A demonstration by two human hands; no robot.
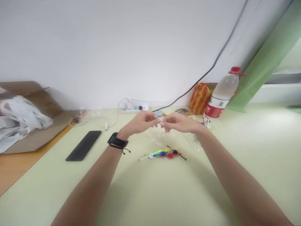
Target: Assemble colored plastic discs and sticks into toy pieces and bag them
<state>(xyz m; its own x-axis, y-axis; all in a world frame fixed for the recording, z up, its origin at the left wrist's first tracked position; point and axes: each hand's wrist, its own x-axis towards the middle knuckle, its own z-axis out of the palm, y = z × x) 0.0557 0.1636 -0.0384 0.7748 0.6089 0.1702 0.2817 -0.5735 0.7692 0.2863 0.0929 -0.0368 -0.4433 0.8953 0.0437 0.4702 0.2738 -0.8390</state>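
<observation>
My left hand (147, 121) and my right hand (175, 122) meet above the table, fingertips pinched close together. Between and below them hangs a clear, crinkled plastic bag (158, 137), its top edge in the fingers of both hands. The bag is so transparent that its outline is hard to make out. Just nearer to me on the table lies a cluster of small plastic arrow-shaped pieces (162, 153) in white, green, yellow, blue, red and black. A black watch (117, 140) and a cord are on my left wrist.
A black flat case (84, 146) lies at left, near a cardboard box (47, 102) with white plastic bags (25, 114). A power strip (134, 106) and cable run along the wall. At right stand a large bottle (222, 94) and a red-yellow bag (199, 99), with small colourful pieces (208, 124) nearby.
</observation>
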